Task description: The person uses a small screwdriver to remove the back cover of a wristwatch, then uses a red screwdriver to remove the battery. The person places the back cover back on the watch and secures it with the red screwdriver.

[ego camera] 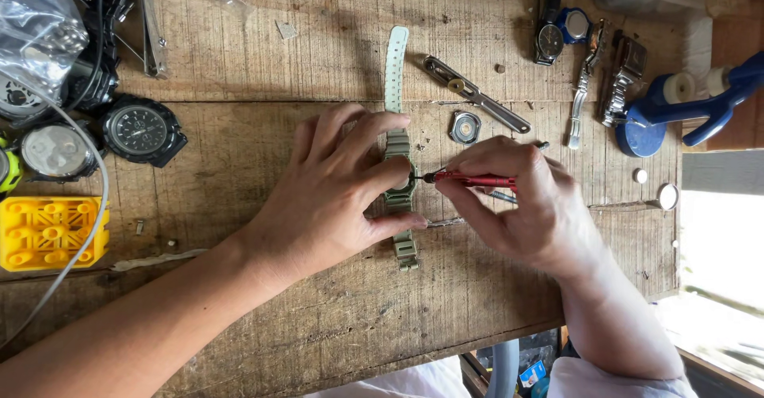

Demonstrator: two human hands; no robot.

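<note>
Left hand (334, 191) is clamped over a pale green plastic-strapped watch (398, 139), pinning it flat on the rough wooden bench (318, 318). Right hand (517, 203) pinches a slim red-handled screwdriver (469, 179), tip right at the watch case. Just beyond the right hand sit a small round metal case back (465, 127) and a flat steel tool (476, 94). Chunky black watches (143, 131) lie well off past the left hand.

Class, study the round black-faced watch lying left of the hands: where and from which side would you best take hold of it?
Grip the black watch by its round case, fingers coming from above onto opposite rim edges. It lies flat, dial up, and its right side looks clear, while other watches crowd its left.
</note>
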